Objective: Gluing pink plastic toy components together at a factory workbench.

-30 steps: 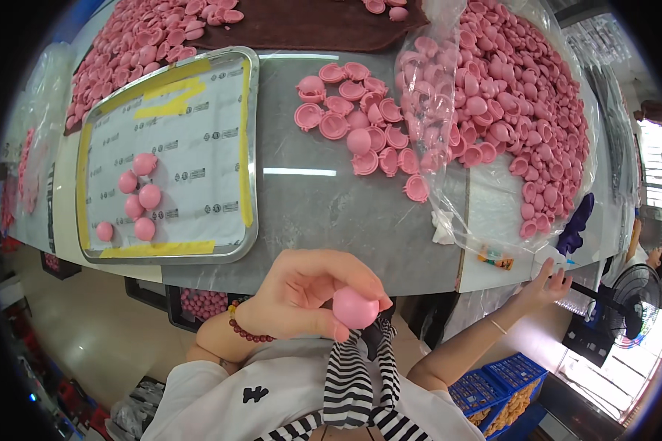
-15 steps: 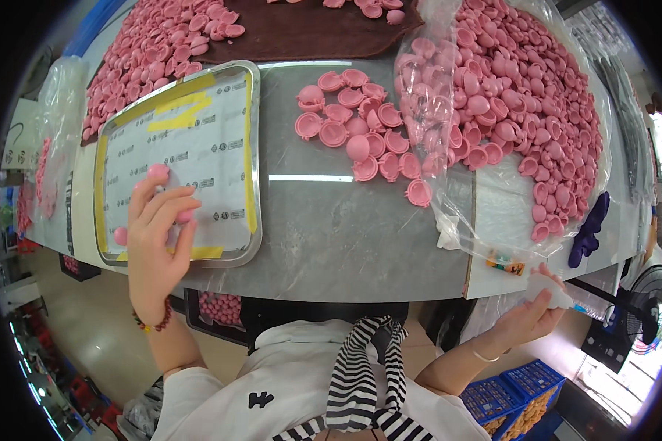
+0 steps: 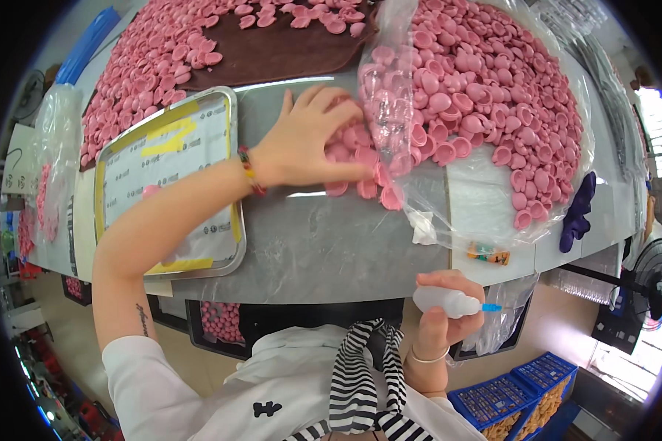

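My left hand (image 3: 305, 141) reaches over a small group of pink plastic shells (image 3: 366, 156) on the grey table, its fingers spread and curved down among them. The fingertips are partly hidden, and I see nothing held in them. My right hand (image 3: 449, 317), near the table's front edge, is closed round a small white squeeze bottle (image 3: 443, 300) with a blue tip (image 3: 490, 307) pointing right. Left of centre lies a metal-rimmed tray (image 3: 237, 220) lined with printed white paper and yellow tape. A pink piece (image 3: 151, 191) rests in it; my left forearm covers part of the tray.
A large heap of pink shells (image 3: 485, 95) lies in a clear plastic bag at the right. Another pile (image 3: 143, 70) spreads over a brown cloth (image 3: 272, 51) at the back. A crumpled white tissue (image 3: 422, 228), an orange-green packet (image 3: 488, 253) and a purple object (image 3: 578, 213) lie at the right.
My left hand has left the tray and moved right to the loose shells. My right hand has brought the bottle leftward, closer to my body, and the blue tip now shows.
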{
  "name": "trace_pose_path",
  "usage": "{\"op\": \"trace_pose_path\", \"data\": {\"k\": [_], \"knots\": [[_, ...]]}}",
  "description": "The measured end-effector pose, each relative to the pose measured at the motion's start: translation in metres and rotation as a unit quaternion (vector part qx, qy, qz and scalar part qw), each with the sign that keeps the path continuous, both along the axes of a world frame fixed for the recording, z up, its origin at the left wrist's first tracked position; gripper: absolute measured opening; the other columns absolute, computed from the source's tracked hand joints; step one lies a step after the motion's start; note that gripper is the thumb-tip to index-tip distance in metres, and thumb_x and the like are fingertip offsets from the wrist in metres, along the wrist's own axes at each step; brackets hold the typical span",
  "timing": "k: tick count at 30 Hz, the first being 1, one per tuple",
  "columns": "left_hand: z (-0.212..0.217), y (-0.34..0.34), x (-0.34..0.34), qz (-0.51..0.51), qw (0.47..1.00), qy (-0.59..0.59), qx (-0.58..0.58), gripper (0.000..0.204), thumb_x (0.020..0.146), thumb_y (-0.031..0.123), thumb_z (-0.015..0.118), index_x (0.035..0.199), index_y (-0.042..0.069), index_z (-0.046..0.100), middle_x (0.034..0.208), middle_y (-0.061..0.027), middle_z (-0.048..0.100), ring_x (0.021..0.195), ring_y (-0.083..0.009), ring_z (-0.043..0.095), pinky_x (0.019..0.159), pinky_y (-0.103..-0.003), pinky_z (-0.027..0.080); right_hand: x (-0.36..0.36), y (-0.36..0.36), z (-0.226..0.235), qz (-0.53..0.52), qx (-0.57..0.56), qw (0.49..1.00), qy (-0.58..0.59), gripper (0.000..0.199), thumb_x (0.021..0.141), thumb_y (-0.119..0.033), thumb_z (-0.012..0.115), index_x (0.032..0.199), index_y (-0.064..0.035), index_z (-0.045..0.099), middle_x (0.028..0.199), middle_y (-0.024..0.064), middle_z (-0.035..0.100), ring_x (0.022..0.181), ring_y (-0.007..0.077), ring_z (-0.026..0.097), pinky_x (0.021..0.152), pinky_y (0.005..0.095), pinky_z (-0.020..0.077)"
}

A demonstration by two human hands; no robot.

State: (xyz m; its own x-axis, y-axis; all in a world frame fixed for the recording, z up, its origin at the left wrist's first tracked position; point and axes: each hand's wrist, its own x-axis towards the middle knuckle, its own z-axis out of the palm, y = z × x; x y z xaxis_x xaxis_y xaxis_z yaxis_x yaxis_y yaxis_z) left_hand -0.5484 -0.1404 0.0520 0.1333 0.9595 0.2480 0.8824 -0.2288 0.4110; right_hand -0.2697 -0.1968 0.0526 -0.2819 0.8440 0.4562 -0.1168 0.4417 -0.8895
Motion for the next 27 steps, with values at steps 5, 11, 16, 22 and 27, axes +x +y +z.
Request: {"op": "trace_pose_path", "data": {"k": [5,11,16,22,27], "knots": [[0.006,-0.01,0.014,-0.047,0.998,0.02,0.028,0.038,0.064,0.03,0.067,0.094,0.01,0.055,0.111,-0.011,0.048,0.107,-0.0306,0.044,0.09,-0.041,0.032,0.01,0.006,-0.014,-0.104,-0.056,0.992,0.045,0.031,0.075,-0.014,0.06,0.095,0.0045,0.045,0.08,0.0201,0.061,0.066,0.0187,0.055,0.059,0.0271,0.0446],[0.036,-0.035,0.014,-0.106,0.99,0.076,-0.058,0.042,0.059,0.023,0.065,0.098,0.011,0.054,0.119,-0.0124,0.045,0.117,-0.0368,0.038,0.097,-0.058,0.023,-0.008,0.02,-0.011,-0.043,-0.117,0.991,0.048,0.036,0.077,-0.026,0.062,0.093,0.0044,0.05,0.076,0.0169,0.06,0.063,0.02,0.058,0.059,0.0278,0.0485],[0.046,-0.028,0.043,-0.25,0.968,0.033,-0.022,0.043,0.063,0.024,0.069,0.102,0.013,0.055,0.12,-0.0083,0.047,0.114,-0.0294,0.042,0.096,-0.05,0.03,-0.012,0.028,-0.009,-0.016,-0.122,0.992,0.043,0.023,0.072,-0.001,0.055,0.094,0.0063,0.05,0.083,0.0151,0.062,0.072,0.0156,0.057,0.066,0.0251,0.0459],[0.018,-0.012,0.061,-0.237,0.967,0.081,0.049,0.025,0.07,0.018,0.064,0.093,0.01,0.057,0.108,-0.0088,0.051,0.101,-0.028,0.05,0.084,-0.042,0.041,-0.011,0.026,-0.013,-0.04,-0.13,0.989,0.05,0.033,0.078,-0.022,0.06,0.094,0.0055,0.051,0.078,0.0168,0.061,0.065,0.0196,0.06,0.059,0.0278,0.0499],[0.032,-0.03,0.041,-0.213,0.967,0.125,0.064,0.014,0.071,0.012,0.062,0.083,0.007,0.058,0.113,-0.0114,0.052,0.102,-0.0286,0.052,0.088,-0.043,0.041,-0.006,0.024,-0.016,-0.034,-0.143,0.988,0.053,0.035,0.077,-0.025,0.06,0.093,0.0057,0.051,0.078,0.0173,0.061,0.064,0.0193,0.059,0.059,0.0274,0.0496]]}}
